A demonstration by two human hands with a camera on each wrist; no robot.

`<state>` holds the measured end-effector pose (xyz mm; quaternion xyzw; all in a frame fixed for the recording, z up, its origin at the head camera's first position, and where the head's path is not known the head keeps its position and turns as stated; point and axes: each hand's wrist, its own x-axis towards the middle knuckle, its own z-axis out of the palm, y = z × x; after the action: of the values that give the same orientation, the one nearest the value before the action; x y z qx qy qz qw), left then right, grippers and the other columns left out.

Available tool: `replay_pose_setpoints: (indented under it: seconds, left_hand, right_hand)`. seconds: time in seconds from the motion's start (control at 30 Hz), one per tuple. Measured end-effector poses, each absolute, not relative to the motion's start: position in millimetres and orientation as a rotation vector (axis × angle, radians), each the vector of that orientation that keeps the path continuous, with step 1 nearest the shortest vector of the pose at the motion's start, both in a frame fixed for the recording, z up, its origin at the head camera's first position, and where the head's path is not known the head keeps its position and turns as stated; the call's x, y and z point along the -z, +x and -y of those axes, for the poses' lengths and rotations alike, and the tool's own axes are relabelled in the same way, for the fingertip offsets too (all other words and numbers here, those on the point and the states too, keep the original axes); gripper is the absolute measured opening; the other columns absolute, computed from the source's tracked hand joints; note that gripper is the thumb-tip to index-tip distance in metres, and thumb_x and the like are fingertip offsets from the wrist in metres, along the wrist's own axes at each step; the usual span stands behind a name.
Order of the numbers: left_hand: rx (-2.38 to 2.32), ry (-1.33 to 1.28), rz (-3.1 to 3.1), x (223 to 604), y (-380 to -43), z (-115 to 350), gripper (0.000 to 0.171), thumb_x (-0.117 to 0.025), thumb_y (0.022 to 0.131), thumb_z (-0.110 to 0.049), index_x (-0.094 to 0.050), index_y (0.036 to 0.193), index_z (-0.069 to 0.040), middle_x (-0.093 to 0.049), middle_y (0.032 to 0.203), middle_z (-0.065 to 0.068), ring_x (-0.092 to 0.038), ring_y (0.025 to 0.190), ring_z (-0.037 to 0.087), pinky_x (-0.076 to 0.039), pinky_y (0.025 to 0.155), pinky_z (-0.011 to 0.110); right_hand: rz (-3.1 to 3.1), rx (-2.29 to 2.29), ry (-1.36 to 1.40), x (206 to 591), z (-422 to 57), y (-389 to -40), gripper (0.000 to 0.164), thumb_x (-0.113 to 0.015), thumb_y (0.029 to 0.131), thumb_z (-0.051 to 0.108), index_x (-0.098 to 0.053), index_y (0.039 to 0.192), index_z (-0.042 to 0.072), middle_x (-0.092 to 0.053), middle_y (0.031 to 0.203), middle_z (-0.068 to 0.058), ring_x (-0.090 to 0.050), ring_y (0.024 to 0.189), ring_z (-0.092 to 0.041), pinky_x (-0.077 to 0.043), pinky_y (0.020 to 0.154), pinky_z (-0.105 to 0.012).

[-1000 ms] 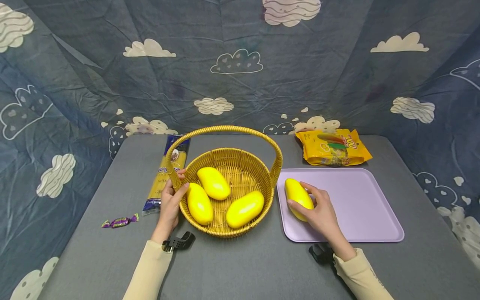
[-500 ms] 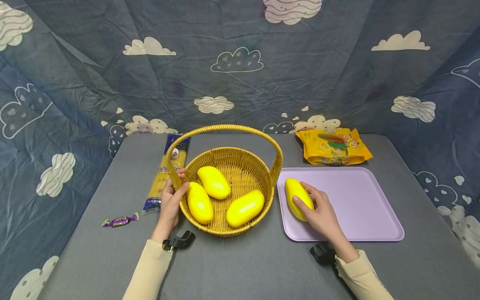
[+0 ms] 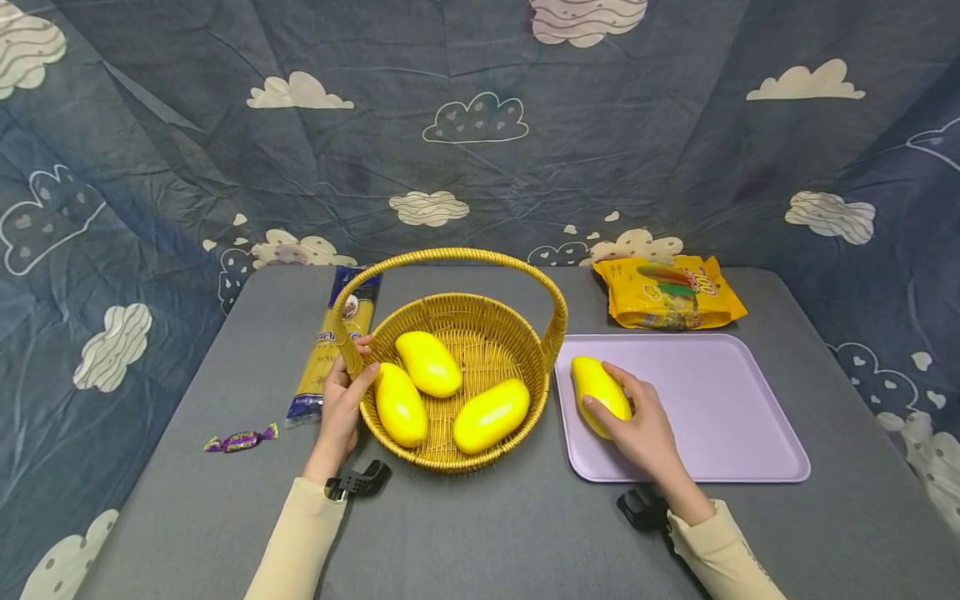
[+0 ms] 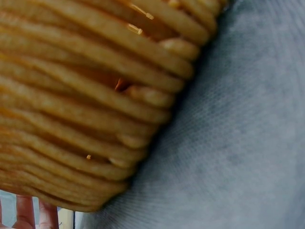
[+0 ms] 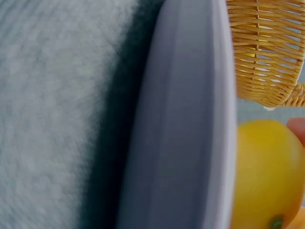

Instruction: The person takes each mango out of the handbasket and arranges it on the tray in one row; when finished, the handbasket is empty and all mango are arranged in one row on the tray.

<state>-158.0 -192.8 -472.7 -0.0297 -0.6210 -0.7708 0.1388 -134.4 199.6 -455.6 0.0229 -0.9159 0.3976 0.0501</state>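
My left hand (image 3: pixel 342 412) grips the left rim of a golden wicker basket (image 3: pixel 480 346) at the foot of its arched handle, thumb on the inner side. Three yellow mangoes lie inside: one upper (image 3: pixel 429 364), one left (image 3: pixel 401 406), one right (image 3: pixel 491 416). With my right hand (image 3: pixel 648 429) I hold another mango (image 3: pixel 597 392) at the left end of a lilac tray (image 3: pixel 720 408), thumb and fingers on its right side. In the left wrist view the basket's woven wall (image 4: pixel 81 105) hides most of the hand. The right wrist view has the mango (image 5: pixel 267 171) beyond the tray's rim.
A spaghetti packet (image 3: pixel 318 367) lies left of the basket, partly behind the handle and my left hand. A purple wrapped candy (image 3: pixel 242 441) sits at the table's left. Behind the tray lies a yellow snack bag (image 3: pixel 670 292). Cloud-patterned cloth (image 3: pixel 480 183) hangs behind the table.
My right thumb has shifted slightly up over the mango. The mango, basket, tray and left hand stay in place.
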Motion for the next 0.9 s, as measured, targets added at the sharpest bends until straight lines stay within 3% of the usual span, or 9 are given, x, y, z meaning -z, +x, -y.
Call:
replay_pose_setpoints:
  seconds: [0.23,0.6,0.9]
  left_hand:
    - [2.233,-0.081,1.794,472.9,-158.3,192.8,0.03,-0.058,0.093,-0.002,-0.046,0.117,0.01,-0.047,0.137,0.01,-0.038,0.129,0.019,-0.03,0.105,0.029]
    - [2.229,-0.082,1.797,472.5,-157.9,192.8,0.031,-0.058,0.092,-0.002,-0.046,0.118,0.01,-0.047,0.137,0.009,-0.038,0.129,0.019,-0.029,0.106,0.03]
    - [2.227,-0.082,1.798,472.5,-158.1,193.0,0.031,-0.059,0.092,-0.002,-0.046,0.118,0.01,-0.048,0.137,0.009,-0.038,0.129,0.018,-0.028,0.106,0.031]
  right_hand:
    - [2.758,-1.151,0.055,455.8,-198.8,-134.1,0.065,-0.072,0.083,0.039,-0.051,0.136,0.007,-0.051,0.119,-0.018,-0.042,0.105,-0.031,-0.031,0.077,-0.043]
    - [2.729,-1.196,0.052,456.3,-197.5,-131.4,0.057,-0.068,0.087,0.037,-0.054,0.133,0.007,-0.048,0.117,-0.02,-0.042,0.106,-0.032,-0.033,0.079,-0.043]
    - [2.665,-1.222,0.054,456.6,-196.3,-129.5,0.049,-0.07,0.086,0.029,-0.058,0.129,0.007,-0.049,0.115,-0.019,-0.044,0.099,-0.029,-0.036,0.077,-0.04]
